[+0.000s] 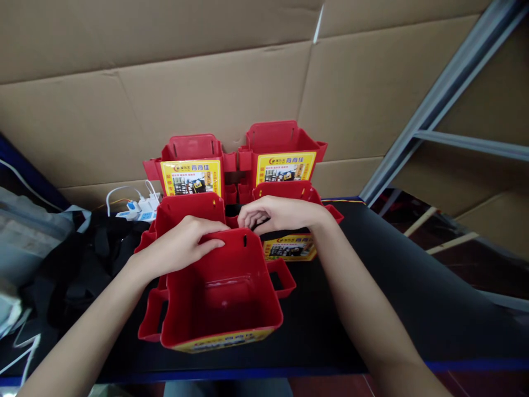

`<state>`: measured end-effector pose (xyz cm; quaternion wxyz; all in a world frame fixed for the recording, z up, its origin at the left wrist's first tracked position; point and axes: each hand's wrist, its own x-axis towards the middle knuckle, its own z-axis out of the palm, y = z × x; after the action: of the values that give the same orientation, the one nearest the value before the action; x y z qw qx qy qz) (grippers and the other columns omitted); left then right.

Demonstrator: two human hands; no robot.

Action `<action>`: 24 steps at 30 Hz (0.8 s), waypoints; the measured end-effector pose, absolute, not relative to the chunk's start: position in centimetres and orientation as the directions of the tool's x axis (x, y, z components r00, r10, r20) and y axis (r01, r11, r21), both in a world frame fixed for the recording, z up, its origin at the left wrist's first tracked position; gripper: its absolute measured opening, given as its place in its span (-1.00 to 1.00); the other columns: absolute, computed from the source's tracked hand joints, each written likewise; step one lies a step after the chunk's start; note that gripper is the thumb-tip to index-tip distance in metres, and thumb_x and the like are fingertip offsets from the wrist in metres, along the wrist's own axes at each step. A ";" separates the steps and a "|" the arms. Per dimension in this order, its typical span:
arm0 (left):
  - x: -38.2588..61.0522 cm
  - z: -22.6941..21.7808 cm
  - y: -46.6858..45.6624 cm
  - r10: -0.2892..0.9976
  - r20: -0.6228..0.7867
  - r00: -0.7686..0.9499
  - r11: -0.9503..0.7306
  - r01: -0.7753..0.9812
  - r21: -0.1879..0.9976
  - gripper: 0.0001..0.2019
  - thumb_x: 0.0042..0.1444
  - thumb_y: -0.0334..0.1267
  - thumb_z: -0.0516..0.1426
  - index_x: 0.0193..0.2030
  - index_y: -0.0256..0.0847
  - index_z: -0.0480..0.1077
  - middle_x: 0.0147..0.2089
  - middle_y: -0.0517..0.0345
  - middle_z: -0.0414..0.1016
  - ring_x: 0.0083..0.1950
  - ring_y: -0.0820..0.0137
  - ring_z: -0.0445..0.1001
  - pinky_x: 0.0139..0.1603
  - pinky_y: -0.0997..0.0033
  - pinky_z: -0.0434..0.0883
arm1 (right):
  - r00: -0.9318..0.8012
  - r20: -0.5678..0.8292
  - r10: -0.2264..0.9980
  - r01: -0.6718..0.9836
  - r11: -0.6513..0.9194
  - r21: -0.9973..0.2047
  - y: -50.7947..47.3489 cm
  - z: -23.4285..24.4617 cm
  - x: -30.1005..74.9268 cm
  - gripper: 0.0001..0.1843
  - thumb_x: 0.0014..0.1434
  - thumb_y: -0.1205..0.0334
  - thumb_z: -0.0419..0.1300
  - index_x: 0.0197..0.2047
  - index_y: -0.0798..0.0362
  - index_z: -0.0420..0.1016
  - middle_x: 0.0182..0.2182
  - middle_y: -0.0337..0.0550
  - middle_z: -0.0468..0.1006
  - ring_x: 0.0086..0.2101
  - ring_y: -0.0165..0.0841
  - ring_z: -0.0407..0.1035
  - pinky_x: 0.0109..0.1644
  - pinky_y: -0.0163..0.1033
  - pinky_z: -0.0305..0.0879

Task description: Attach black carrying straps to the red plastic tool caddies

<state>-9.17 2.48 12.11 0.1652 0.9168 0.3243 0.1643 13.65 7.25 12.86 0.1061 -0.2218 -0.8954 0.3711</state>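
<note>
left hand (182,242) pinches the back wall of the near red bin (223,309), fingers over the rim, a narrow closed grip. right hand (281,214) curls its fingers over the rim of the mid-right bin (295,190); can't tell if that grip really clamps or just rests. near bin sits at the front-middle of the bench (372,286), its back wall touching the mid-left bin (185,207). judging by the hands, the step is lining the near bin up w/ the row behind. best to hold the wall square, steady the mid-right bin w/ the other hand so it doesn't skid back, and watch the side lug (283,278) so it doesn't catch. room: back row bins (192,146) sit against the cardboard wall (206,82), so no give rearward. left side is crowded w/ black cloth (82,259) and a power strip (138,209). the right half of the bench is open. front edge (475,365) is near the bin's label side, so don't pull far toward the body.
</note>
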 end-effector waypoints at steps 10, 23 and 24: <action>-6.6 12.1 1.5 0.529 0.323 0.785 -0.803 0.586 -0.107 -0.76 0.19 -0.24 -0.06 -0.06 -0.16 0.34 -0.15 0.05 0.33 -0.13 0.33 0.30 -0.13 0.30 0.29 | -0.891 0.122 0.437 0.234 0.672 -0.703 8.3 11.4 12.7 -0.80 0.01 0.44 0.13 -0.22 0.16 0.37 -0.36 -0.22 0.46 -0.35 -0.49 0.34 -0.27 -0.39 0.26; -9.6 13.6 0.3 0.263 0.283 0.922 -0.958 0.216 0.187 -0.84 0.13 -0.34 0.03 -0.33 -0.15 0.44 -0.03 0.07 0.44 0.15 0.28 0.23 0.17 0.17 0.15 | -0.834 0.089 0.545 0.468 0.784 -0.407 5.3 13.3 13.0 -0.67 -0.05 0.45 0.10 -0.15 0.09 0.40 -0.22 -0.17 0.46 -0.30 -0.41 0.32 -0.22 -0.33 0.21; -10.9 13.5 -0.4 0.273 0.258 0.927 -0.930 0.186 0.316 -0.84 0.13 -0.34 0.03 -0.36 -0.15 0.44 -0.12 0.09 0.50 0.14 0.31 0.27 0.22 0.16 0.11 | -0.833 0.081 0.547 0.478 0.785 -0.394 5.4 13.2 12.9 -0.64 -0.06 0.45 0.09 -0.14 0.09 0.40 -0.22 -0.18 0.47 -0.30 -0.41 0.32 -0.22 -0.33 0.20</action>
<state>-10.89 -0.45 13.49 0.1442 0.9709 0.1184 0.1504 12.86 5.37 13.17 0.0957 -0.2726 -0.9400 0.1818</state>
